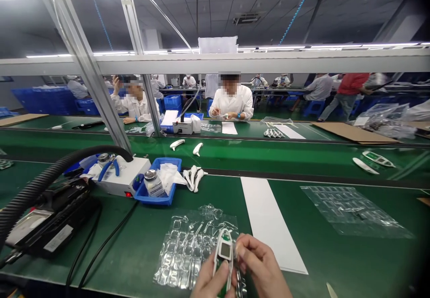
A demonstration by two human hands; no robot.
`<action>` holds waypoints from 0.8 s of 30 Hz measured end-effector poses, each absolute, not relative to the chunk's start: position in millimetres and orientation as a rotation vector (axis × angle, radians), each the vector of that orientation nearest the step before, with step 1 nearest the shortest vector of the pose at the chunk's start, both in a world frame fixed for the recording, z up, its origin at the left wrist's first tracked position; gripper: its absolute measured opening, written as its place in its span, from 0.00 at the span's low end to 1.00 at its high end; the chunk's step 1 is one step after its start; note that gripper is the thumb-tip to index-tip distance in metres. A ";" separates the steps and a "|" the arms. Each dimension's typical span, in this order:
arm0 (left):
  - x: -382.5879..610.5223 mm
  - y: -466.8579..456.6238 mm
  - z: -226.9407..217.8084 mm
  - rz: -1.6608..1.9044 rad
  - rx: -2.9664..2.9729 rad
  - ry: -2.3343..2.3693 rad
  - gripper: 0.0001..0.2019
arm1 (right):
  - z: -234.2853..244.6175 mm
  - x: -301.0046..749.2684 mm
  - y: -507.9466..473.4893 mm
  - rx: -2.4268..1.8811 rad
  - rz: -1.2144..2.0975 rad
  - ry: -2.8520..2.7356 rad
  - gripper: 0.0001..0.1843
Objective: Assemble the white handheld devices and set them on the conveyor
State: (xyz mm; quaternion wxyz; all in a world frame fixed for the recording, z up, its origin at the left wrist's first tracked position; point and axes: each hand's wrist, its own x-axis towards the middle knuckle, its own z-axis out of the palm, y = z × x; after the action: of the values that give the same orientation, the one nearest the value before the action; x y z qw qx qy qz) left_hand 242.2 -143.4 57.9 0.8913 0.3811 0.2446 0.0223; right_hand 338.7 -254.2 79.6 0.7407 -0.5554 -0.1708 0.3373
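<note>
My left hand (210,278) grips a narrow white device shell (229,239) with a green circuit board and a small grey screen, its thumb pressing below the screen. It is held upright over the near edge of a clear blister tray (181,253). My right hand (260,262) is at the shell's right edge, thumb and forefinger pinched together. Whatever lies between those fingertips is too small to make out. To the right of the blister tray, a long white paper strip (272,226) lies on the green bench.
A blue tray (157,201) holds a glass bottle and white tissue, near several white shells (195,179). Left are a white box (124,179) with pliers on top and a thick black hose (50,172). A second clear tray (356,210) lies right. Co-workers sit beyond the green belt (268,159).
</note>
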 end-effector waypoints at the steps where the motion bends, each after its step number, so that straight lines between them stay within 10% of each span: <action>1: 242.3 -137.4 60.5 0.048 0.744 0.525 0.34 | 81.1 345.7 -255.1 -1.261 0.670 -0.391 0.17; 11: 235.1 -116.8 71.2 0.069 0.581 0.485 0.29 | 63.3 414.0 -197.5 -2.223 -0.600 -1.290 0.13; 24: 237.2 -123.5 78.8 0.025 0.474 0.519 0.28 | 45.0 421.2 -231.4 -2.220 -0.043 -1.404 0.14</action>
State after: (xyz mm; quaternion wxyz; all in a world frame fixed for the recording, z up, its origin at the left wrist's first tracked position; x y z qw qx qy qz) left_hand 237.2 -123.5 78.8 0.9388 0.2324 0.2541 0.0122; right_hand 421.2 -231.4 45.0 0.2544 -0.8173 -0.5168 -0.0157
